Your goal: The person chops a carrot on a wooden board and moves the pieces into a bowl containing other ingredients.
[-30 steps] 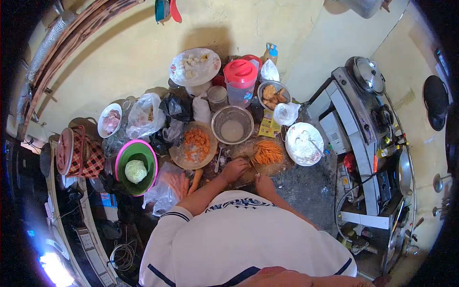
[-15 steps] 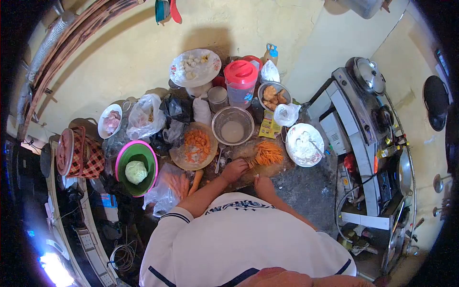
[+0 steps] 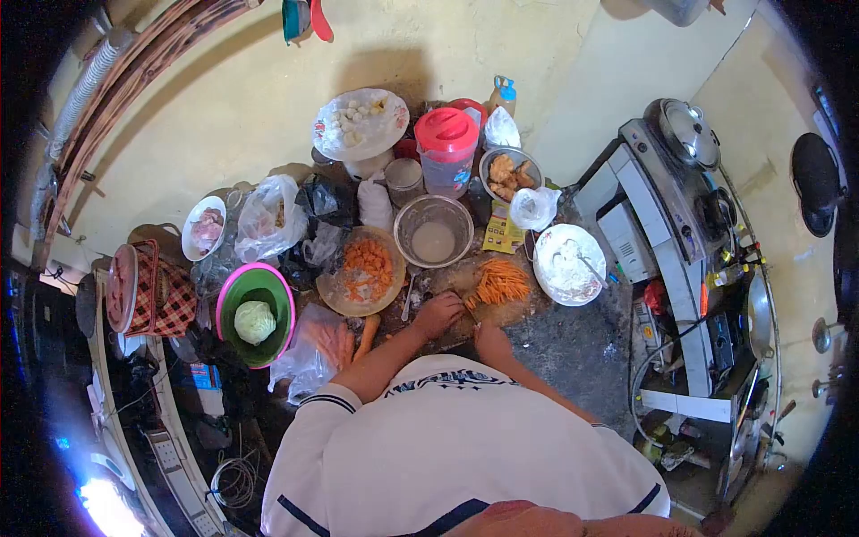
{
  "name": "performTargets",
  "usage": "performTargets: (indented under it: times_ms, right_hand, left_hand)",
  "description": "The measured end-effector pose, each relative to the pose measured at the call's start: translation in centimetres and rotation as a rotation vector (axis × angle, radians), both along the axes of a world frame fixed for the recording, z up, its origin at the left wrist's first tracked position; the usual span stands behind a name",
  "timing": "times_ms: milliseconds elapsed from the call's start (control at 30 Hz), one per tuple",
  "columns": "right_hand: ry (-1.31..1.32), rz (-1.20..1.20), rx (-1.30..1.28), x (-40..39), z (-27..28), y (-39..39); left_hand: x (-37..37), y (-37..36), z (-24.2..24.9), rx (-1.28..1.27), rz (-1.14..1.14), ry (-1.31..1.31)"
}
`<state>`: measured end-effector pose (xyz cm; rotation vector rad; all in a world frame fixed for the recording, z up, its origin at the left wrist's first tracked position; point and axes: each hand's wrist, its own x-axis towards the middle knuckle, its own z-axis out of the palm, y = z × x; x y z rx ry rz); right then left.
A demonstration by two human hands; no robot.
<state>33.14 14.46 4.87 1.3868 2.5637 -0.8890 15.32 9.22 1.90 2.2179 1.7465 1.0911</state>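
My left hand [image 3: 440, 313] lies on the wooden cutting board [image 3: 461, 335], its fingers curled down on carrot pieces beside a pile of thin carrot strips [image 3: 501, 282]. Close to its fingertips, my right hand [image 3: 491, 341] is closed around a knife [image 3: 472, 313], whose narrow blade points up toward the strips. Most of the handle is hidden in the fist. Left of the board, whole carrots [image 3: 335, 344] lie in a clear plastic bag, with one carrot [image 3: 368, 336] outside it. Chopped carrot [image 3: 367, 268] sits on a round tray [image 3: 333, 299].
Behind the board stand a steel bowl of pale liquid [image 3: 400, 234] and a red-lidded jug [image 3: 447, 166]. A bowl of white flour [image 3: 565, 268] is at the right, near the gas stove [image 3: 658, 179]. A green basin [image 3: 286, 300] holding a cabbage [image 3: 255, 322] is at the left.
My right hand with the knife has shifted slightly up and left, nearer the left fingertips. My left hand stays almost in place. The whole view has tilted a little.
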Motion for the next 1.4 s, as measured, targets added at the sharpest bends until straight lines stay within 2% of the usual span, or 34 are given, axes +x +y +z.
performTargets:
  times_ms: [167, 467, 667, 800, 867, 967, 1067, 1100, 1167, 1267, 1400]
  right_hand:
    - [0.093, -0.038, 0.01, 0.8, -1.2, 0.4]
    - [0.054, 0.009, 0.052, 0.1, -0.6, -0.2]
    - [-0.003, 0.044, 0.048, 0.0, -2.8, 0.1]
    - [0.003, -0.036, 0.061, 0.2, -1.0, -0.5]
    - [0.088, -0.064, 0.057, 0.2, -1.2, -0.4]
    - [0.057, -0.003, 0.027, 0.1, -2.0, -0.2]
    - [0.031, 0.0, 0.038, -0.2, 0.4, -0.6]
    - [0.031, -0.002, 0.037, -0.2, -0.4, -0.5]
    - [0.031, 0.033, 0.128, -0.1, -2.6, -0.5]
    - [0.059, 0.02, 0.166, -0.2, -2.8, -0.5]
    - [0.112, 0.024, 0.201, 0.1, -2.5, -0.7]
  left_hand:
    - [0.2, -0.1, -0.8, -0.028, 0.04, -0.046]
    - [0.1, -0.2, -0.6, -0.048, 0.043, -0.035]
    - [0.2, -0.1, -0.6, -0.024, 0.049, -0.025]
    - [0.1, 0.1, -1.4, 0.003, 0.05, 0.017]
    - [0.2, 0.0, -1.4, -0.006, 0.05, -0.012]
    - [0.1, -0.2, -2.5, -0.004, 0.077, 0.006]
    - [0.0, -0.2, -2.8, -0.003, 0.085, 0.017]
    - [0.1, -0.2, -2.6, -0.004, 0.083, 0.017]
    - [0.3, -0.1, -2.1, 0.022, 0.088, 0.0]
    - [0.2, -0.3, -1.2, -0.065, 0.08, 0.002]
    - [0.3, -0.1, -1.7, -0.046, 0.084, -0.044]
